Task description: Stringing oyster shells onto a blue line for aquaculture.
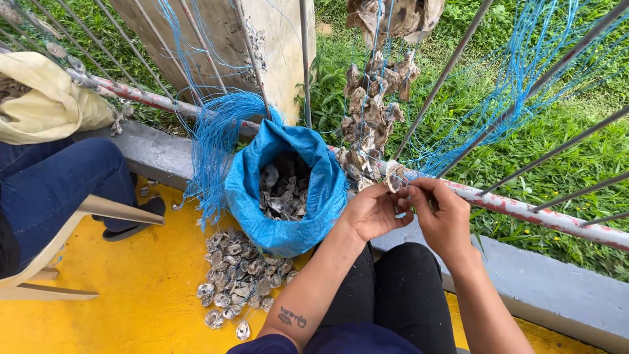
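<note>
My left hand (pixel 373 211) and my right hand (pixel 442 213) meet at the railing and together pinch a pale oyster shell (pixel 395 176) and the thin blue twine (pixel 419 164) running through it. Above them a string of shells (pixel 367 108) hangs on blue twine from the railing bars. A blue woven sack (pixel 308 216), open at the top and full of shells, stands left of my left hand. At the sack's foot a heap of loose shells (pixel 236 278) lies on the yellow floor (pixel 131 295).
A red-and-white rail (pixel 524 211) and slanted metal bars (pixel 445 72) front a grassy slope (pixel 563 151). A bundle of blue twine (pixel 216 141) hangs from the rail. At left sits another person in blue trousers (pixel 59 180) on a plastic chair (pixel 98 213). A concrete post (pixel 262 46) stands behind.
</note>
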